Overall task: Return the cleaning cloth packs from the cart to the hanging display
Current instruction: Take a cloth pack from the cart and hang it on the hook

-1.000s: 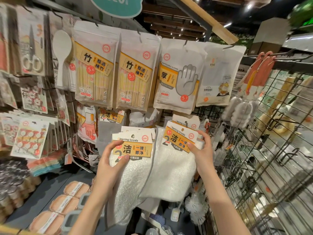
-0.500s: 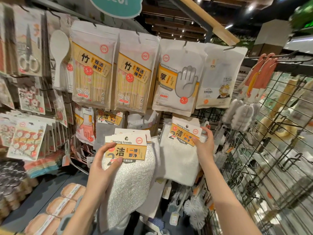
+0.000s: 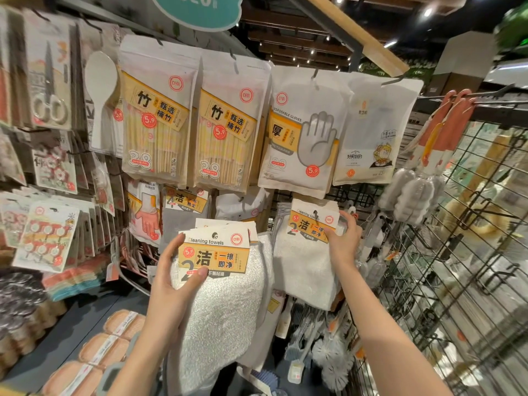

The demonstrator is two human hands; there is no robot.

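White terry cloth hangs below orange header cards. Left hand [image 3: 174, 277], at 7 o'clock, pinches a stack of cleaning towel packs [image 3: 220, 278], thumb curled over the front card. Right hand [image 3: 341, 241], at 3 o'clock, pinches the card edge of a hung pack [image 3: 307, 261] on the display. Wire grid [image 3: 445, 267] crowds its right; chopstick bags [image 3: 225, 124] hang just above.

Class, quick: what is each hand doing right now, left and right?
Left hand: grip closed on a stack of cleaning towel packs.
Right hand: grip pinching the header card of the towel pack at the display.
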